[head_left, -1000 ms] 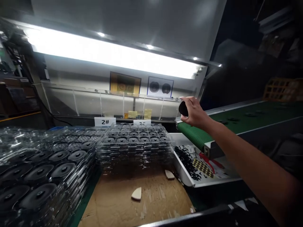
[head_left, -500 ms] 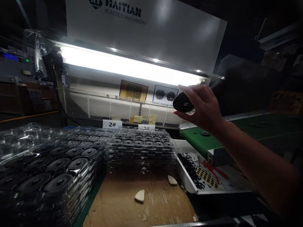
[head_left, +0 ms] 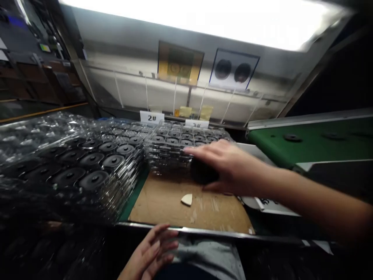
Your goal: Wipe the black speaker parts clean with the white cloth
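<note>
My right hand (head_left: 224, 165) grips a round black disc (head_left: 201, 171) by its edge, thumb below and fingers above. The disc is held over the brown board (head_left: 163, 202), in front of the stacked clear trays, and is smeared by motion. My left hand (head_left: 153, 251) is low in the view, in front of the table's metal edge, fingers spread and nothing in them. On the board lies a small cream wedge-shaped piece (head_left: 187, 199).
Stacked clear plastic trays (head_left: 116, 182) full of black discs stand at left, with another tray stack (head_left: 166, 155) behind the board. A green conveyor belt (head_left: 271, 149) carrying black discs (head_left: 292, 137) runs at right. A white tray (head_left: 279, 208) sits below it.
My right hand has brought the disc down and left from under the lamp to above the board. My left hand has come into view at the bottom. The view has tilted down.
</note>
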`<state>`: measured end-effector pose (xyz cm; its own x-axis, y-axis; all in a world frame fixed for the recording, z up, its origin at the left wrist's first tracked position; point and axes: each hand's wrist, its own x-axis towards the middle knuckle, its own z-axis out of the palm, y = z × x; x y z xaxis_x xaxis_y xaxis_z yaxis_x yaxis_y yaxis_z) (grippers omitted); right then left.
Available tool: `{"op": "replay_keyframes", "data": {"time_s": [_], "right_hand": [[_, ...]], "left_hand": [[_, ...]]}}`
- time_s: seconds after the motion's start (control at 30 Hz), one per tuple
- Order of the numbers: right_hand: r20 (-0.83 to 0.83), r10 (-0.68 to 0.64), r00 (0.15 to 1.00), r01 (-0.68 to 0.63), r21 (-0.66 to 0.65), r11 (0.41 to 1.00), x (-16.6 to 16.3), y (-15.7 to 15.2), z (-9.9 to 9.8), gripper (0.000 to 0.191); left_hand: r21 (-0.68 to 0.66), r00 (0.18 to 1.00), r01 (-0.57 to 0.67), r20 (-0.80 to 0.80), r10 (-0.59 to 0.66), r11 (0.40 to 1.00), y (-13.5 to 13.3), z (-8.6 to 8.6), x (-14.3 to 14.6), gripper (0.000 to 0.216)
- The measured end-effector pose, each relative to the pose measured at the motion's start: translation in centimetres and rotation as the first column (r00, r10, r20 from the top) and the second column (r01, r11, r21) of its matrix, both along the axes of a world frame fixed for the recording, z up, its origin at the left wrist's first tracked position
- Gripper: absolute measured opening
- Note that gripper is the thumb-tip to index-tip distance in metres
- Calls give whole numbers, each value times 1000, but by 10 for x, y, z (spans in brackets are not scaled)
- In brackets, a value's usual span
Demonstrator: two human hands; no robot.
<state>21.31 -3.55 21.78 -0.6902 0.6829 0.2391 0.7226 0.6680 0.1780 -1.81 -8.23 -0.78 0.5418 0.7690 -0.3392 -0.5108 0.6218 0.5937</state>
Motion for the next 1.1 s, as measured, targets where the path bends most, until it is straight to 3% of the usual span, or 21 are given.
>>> {"op": "replay_keyframes", "data": {"time_s": [0.03,0.1,0.17,0.3,0.4,0.47,0.57,0.63,0.7,0.77,0.87,0.93,1.0,1.1], "right_hand": [[-36,59,998,-64,-139,988,-7,-1,-21,79],[-171,133,976,-188,-366,911,-19,-6,-63,79],[-363,113,925,-289,-480,828,-26,-11,-102,78],[-641,-162,751,-296,-545,785,-30,-20,-176,81],[-693,-374,616,-222,-609,761,-33,-28,-220,91],[-673,-483,560,-160,-660,734,-35,-32,-239,94],[-624,-523,580,-63,-675,735,-31,-25,-251,93],[-560,-593,578,113,-665,738,-21,-11,-258,77],[-507,-699,504,316,-645,695,-9,7,-269,56],[-499,-745,442,414,-623,663,0,22,-284,43],[-539,-702,466,370,-602,708,1,35,-305,29],[-571,-652,499,297,-594,748,-2,39,-306,23],[-584,-626,516,239,-604,760,-4,46,-294,19],[-589,-657,470,237,-633,737,-10,63,-255,19]], "left_hand": [[79,997,-74,29,72,994,2,5,4,49],[166,983,-183,51,177,969,4,13,15,67],[171,978,-207,21,206,963,6,13,26,80],[87,990,-130,-35,133,988,11,-6,39,84],[1,998,-57,-21,57,998,21,-22,42,91],[-61,999,-13,-37,10,998,30,-29,43,94],[-184,996,8,-89,-25,983,48,-31,46,86],[-258,996,-21,-87,-2,966,62,-27,47,73],[-295,996,-74,-59,59,953,77,-23,47,61],[-300,992,-127,-41,120,945,92,-19,45,55],[-289,987,-160,-40,155,944,109,-17,42,54],[-287,988,-156,-42,150,945,117,-18,41,58],[-298,989,-145,-48,137,944,123,-19,42,64],[-298,990,-137,-66,123,945,132,-18,49,68]]}}
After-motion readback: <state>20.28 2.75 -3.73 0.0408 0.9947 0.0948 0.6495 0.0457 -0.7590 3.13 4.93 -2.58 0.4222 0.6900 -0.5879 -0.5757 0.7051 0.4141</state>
